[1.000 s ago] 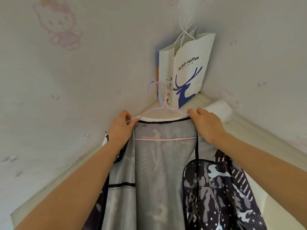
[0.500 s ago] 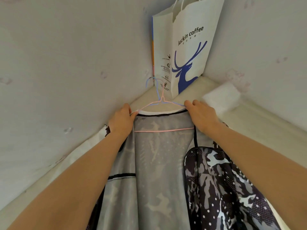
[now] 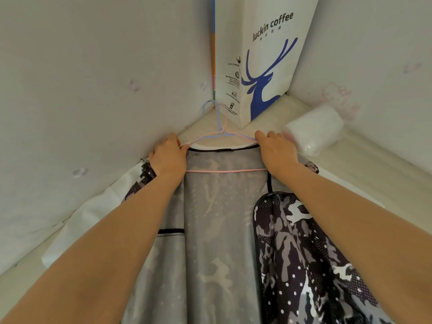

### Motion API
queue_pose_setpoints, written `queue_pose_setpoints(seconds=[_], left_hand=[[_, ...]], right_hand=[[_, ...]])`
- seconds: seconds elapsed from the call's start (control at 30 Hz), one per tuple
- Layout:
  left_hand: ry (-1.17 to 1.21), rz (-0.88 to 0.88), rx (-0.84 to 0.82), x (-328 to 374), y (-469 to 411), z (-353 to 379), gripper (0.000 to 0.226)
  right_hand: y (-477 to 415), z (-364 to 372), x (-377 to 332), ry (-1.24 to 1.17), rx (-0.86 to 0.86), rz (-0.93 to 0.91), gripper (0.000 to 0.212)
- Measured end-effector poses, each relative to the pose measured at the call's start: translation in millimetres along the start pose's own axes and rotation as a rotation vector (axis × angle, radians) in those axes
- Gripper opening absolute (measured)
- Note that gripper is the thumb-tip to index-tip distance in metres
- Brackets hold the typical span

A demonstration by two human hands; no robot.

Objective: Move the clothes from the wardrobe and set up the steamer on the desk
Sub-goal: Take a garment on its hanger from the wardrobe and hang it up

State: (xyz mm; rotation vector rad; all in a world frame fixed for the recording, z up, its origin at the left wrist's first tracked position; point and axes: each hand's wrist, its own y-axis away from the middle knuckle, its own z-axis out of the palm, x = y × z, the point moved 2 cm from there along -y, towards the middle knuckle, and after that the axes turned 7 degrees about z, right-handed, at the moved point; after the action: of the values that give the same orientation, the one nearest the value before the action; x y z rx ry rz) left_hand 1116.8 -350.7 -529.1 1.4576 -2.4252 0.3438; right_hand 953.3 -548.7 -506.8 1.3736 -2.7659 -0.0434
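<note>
- A white sheet [image 3: 93,206] lies along the worktop's [image 3: 374,176] left edge, against the wall and partly under the jacket.
- The left grip [image 3: 168,155], a bare hand, is clamped on the left shoulder of the jacket [image 3: 222,230].
- The jacket, camouflage outside and grey mesh inside, is spread open on the worktop, collar towards the far corner.
- Two wire hangers [image 3: 222,134], pink and blue, sit in its collar, hooks pointing into that corner.
- A white paper bag [image 3: 264,54] with a blue deer stands in the far corner.
- The right grip [image 3: 278,150] is clamped on the right shoulder.
- A white wrapped pack [image 3: 313,132] lies just beside it.
</note>
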Motion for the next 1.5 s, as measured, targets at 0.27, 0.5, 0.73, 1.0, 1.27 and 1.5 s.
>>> queue_pose_setpoints(seconds=[0.27, 0.5, 0.73, 1.0, 1.27, 1.5], left_hand=[[-0.082, -0.021, -0.089, -2, 3, 0, 0.037], [-0.158, 0.081, -0.159, 2, 34, -17, 0.038], [-0.234, 0.252, -0.043, 1, 113, -31, 0.052], [-0.072, 0.222, -0.032, 4, 218, -52, 0.051], [0.035, 0.266, -0.111, 0, 316, -69, 0.049], [0.024, 0.439, -0.140, -2, 393, -84, 0.055]], right_hand=[[4, 5, 2, 0.019, -0.028, -0.004, 0.028], [32, -4, 5, -0.096, -0.066, -0.020, 0.045], [101, -23, 11, -0.138, -0.037, -0.083, 0.048], [203, -36, 10, -0.189, -0.087, -0.072, 0.055], [310, -31, 4, -0.122, -0.188, -0.063, 0.058], [402, -33, -26, -0.089, -0.103, 0.007, 0.055]])
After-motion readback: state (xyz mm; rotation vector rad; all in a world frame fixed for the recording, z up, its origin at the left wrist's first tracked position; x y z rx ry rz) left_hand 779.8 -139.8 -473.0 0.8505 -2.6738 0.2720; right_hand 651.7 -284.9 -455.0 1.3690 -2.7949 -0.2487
